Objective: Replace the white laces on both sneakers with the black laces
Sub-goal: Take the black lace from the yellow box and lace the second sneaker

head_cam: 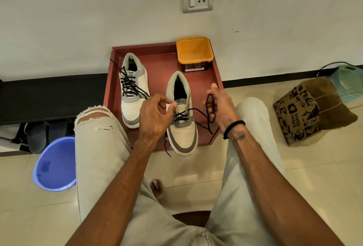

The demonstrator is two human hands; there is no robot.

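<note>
Two white-and-grey sneakers stand toes toward the person. The left sneaker (pixel 132 92) is laced to the top with a black lace (pixel 128 84), ends loose. The right sneaker (pixel 181 116) has a black lace (pixel 181 117) through only its lower eyelets, its free ends trailing off both sides.

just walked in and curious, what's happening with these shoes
A seated person is relacing two sneakers on a red tray with black laces. The left sneaker is already laced up to its top eyelets, ends loose. The right sneaker has black lace only through its lower eyelets. The left hand pinches at the shoe's tongue area, while the right hand holds the loose lace end looped in its fingers. An orange tub sits at the tray's back corner.
</note>
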